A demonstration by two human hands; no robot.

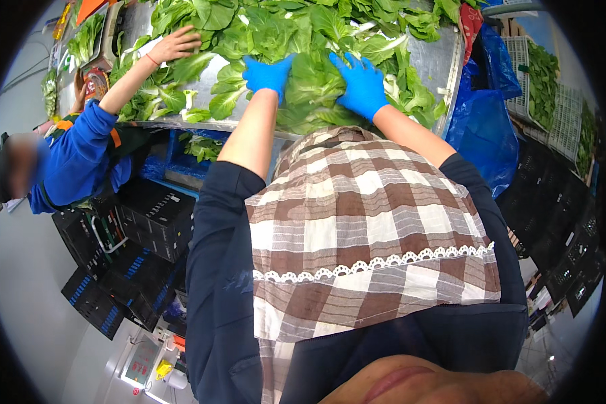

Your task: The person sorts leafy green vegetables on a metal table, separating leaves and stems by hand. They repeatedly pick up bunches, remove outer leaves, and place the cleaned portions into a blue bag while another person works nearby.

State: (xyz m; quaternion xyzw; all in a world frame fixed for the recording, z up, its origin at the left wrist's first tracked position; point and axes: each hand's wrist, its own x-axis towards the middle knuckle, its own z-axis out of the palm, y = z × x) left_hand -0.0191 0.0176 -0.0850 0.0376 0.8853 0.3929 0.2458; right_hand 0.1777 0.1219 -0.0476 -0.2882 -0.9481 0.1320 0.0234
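My left hand (267, 77), in a blue glove, rests among loose leafy greens on a metal table (429, 55). Its fingertips dip toward the leaves, so its grip is unclear. My right hand (361, 87), gloved alike, lies to the right with fingers spread against the greens. Between both hands is a bunch of broad green leaves (313, 83), blurred along its lower part near the table's front edge. More leafy greens with white stems (262, 33) are heaped beyond my hands.
At the left, a co-worker's bare hand (174, 46) reaches over the heap. Blue plastic bags (485, 136) hang off the table's right end, near white crates (565, 121) of greens. Black crates (154, 217) are stacked at the lower left.
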